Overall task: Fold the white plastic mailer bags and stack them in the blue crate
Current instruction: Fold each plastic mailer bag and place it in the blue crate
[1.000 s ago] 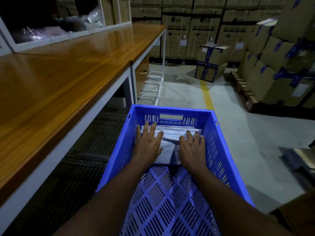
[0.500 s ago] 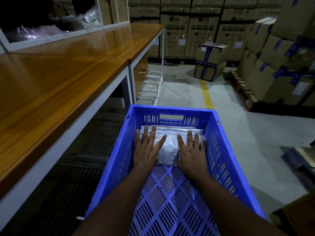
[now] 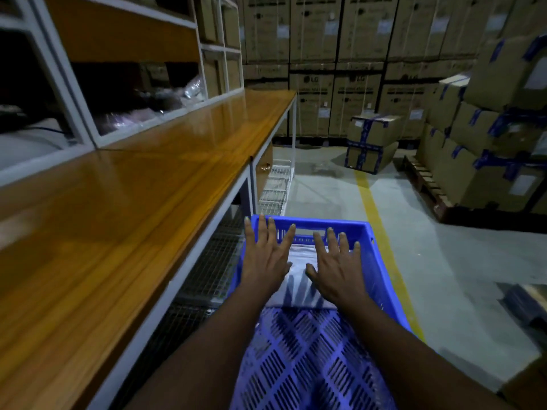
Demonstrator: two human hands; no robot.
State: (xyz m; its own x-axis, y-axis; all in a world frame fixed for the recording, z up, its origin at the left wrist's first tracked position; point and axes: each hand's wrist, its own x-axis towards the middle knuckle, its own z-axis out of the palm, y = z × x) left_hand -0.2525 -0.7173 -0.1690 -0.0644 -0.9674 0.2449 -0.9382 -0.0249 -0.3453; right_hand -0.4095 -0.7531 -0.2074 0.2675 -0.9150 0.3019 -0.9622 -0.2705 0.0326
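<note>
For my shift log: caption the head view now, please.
Left hand and right hand, fingers spread, over folded white mailer bags in the blue crate beside a wooden workbench.

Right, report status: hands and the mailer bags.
Left hand open, right hand open, both spread over folded white plastic mailer bags. Bags lie at far end of blue plastic crate. Nothing blocking.

Dim warehouse light; sheen on wooden bench (image 3: 154,184); motion blur; wide-angle edge bending.
</note>
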